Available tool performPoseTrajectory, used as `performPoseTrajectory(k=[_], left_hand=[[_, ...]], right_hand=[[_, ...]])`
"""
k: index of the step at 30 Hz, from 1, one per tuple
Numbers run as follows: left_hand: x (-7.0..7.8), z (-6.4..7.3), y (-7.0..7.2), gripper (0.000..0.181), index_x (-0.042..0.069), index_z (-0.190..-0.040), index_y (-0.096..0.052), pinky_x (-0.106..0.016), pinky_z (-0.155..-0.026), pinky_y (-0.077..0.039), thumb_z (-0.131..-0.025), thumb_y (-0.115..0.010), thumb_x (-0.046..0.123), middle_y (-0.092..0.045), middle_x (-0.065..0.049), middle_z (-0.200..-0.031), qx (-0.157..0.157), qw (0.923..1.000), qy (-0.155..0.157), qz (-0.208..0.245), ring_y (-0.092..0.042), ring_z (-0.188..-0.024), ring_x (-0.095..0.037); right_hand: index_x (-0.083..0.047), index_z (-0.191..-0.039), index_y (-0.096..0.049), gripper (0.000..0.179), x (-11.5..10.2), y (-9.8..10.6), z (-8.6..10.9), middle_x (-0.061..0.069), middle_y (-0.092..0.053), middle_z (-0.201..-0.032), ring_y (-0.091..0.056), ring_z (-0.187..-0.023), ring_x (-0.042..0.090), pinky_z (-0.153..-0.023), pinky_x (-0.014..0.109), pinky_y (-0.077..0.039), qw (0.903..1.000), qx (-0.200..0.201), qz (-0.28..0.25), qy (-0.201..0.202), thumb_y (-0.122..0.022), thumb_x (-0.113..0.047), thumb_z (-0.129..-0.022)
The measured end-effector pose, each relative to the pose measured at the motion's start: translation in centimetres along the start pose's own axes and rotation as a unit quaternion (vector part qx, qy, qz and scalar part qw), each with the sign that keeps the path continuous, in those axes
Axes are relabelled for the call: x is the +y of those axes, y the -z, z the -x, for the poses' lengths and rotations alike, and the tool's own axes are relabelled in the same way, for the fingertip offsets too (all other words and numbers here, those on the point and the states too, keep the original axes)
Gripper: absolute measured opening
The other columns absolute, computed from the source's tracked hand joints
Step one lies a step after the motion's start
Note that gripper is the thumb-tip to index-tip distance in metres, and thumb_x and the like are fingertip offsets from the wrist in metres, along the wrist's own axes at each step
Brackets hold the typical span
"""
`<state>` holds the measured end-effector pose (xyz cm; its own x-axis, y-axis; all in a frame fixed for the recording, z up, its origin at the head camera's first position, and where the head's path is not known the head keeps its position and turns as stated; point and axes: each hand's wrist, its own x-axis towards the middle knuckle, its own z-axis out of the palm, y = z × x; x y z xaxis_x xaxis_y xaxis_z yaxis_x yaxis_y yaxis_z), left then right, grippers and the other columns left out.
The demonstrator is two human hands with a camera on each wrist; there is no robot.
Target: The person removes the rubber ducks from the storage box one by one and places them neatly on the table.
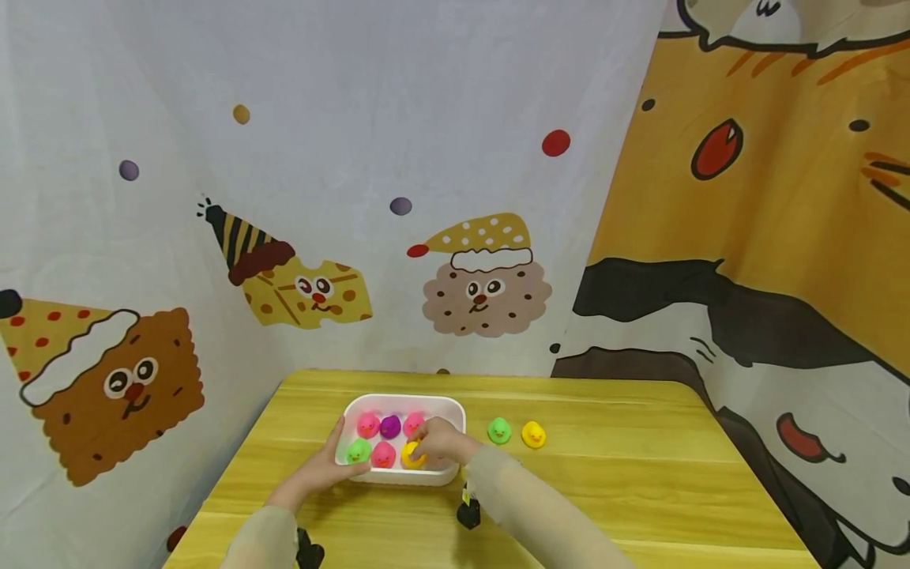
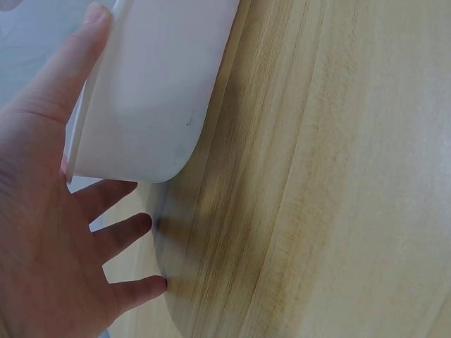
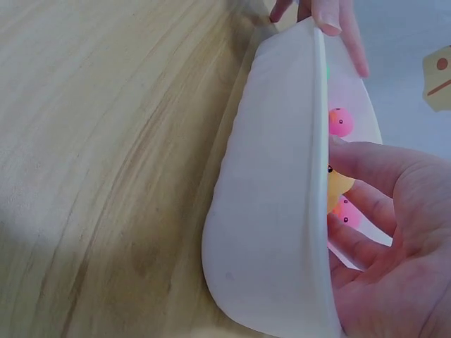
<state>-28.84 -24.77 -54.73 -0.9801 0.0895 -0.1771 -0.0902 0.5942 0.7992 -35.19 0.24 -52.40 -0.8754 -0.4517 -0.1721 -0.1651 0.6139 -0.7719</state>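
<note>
A white plastic tray stands on the table with small rubber ducks inside. Its back row has a pink duck, a purple duck and another pink duck. In front are a green duck, a pink duck and a yellow duck. My right hand reaches over the tray's right side and pinches the yellow duck between thumb and fingers. At the front left corner my left hand rests on the tray, thumb along the rim and fingers extended.
Right of the tray, a green duck and a yellow duck sit side by side on the wooden table. Behind the table hangs a white cloth with cartoon prints; an orange cartoon print covers its right side.
</note>
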Motion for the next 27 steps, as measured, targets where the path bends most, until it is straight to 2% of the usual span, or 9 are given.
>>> performPoseTrajectory(k=[5,9,13,17,27], left_hand=[[0.3,0.1,0.1,0.116,0.008,-0.155,0.006,-0.070,-0.103,-0.025,-0.081,-0.077,0.041,-0.015,-0.035,-0.152,0.001,1.0000,0.001,-0.003,-0.026,-0.134,-0.056],[0.2,0.1,0.1,0.116,0.007,-0.155,0.005,-0.070,-0.103,-0.025,-0.081,-0.077,0.042,-0.016,-0.035,-0.152,0.003,0.9999,0.001,-0.011,-0.026,-0.133,-0.057],[0.1,0.0,0.1,0.116,0.007,-0.155,0.006,-0.070,-0.103,-0.025,-0.081,-0.077,0.041,-0.016,-0.036,-0.151,0.003,0.9999,-0.002,-0.012,-0.026,-0.133,-0.057],[0.0,0.1,0.1,0.117,0.007,-0.155,0.006,-0.070,-0.102,-0.027,-0.080,-0.077,0.041,-0.018,-0.038,-0.150,0.005,0.9999,-0.007,-0.013,-0.028,-0.131,-0.058],[-0.1,-0.1,0.0,0.117,0.007,-0.154,0.008,-0.070,-0.102,-0.027,-0.081,-0.078,0.039,-0.016,-0.037,-0.151,-0.002,1.0000,-0.009,0.000,-0.030,-0.131,-0.057]], right_hand=[[-0.006,-0.096,-0.076,0.023,0.0,0.6,-0.2,0.000,-0.069,-0.093,-0.055,-0.084,0.013,-0.081,0.030,-0.050,0.9998,0.001,0.009,0.018,-0.081,-0.008,-0.074],[-0.004,-0.096,-0.075,0.023,0.1,1.0,-0.3,-0.001,-0.068,-0.089,-0.055,-0.080,0.012,-0.076,0.028,-0.050,0.9994,0.002,0.003,0.033,-0.081,-0.007,-0.073],[-0.005,-0.094,-0.076,0.022,0.4,1.4,-0.3,-0.001,-0.069,-0.088,-0.055,-0.080,0.011,-0.077,0.027,-0.050,0.9989,0.000,0.003,0.048,-0.081,-0.006,-0.073],[-0.006,-0.096,-0.076,0.022,0.7,1.6,-0.3,0.000,-0.070,-0.094,-0.056,-0.083,0.012,-0.076,0.029,-0.051,0.9984,-0.004,0.002,0.057,-0.080,-0.007,-0.074],[-0.007,-0.096,-0.075,0.021,0.1,3.2,0.5,0.000,-0.070,-0.098,-0.059,-0.098,0.020,-0.086,0.035,-0.051,0.9980,-0.001,-0.012,0.062,-0.081,-0.008,-0.075]])
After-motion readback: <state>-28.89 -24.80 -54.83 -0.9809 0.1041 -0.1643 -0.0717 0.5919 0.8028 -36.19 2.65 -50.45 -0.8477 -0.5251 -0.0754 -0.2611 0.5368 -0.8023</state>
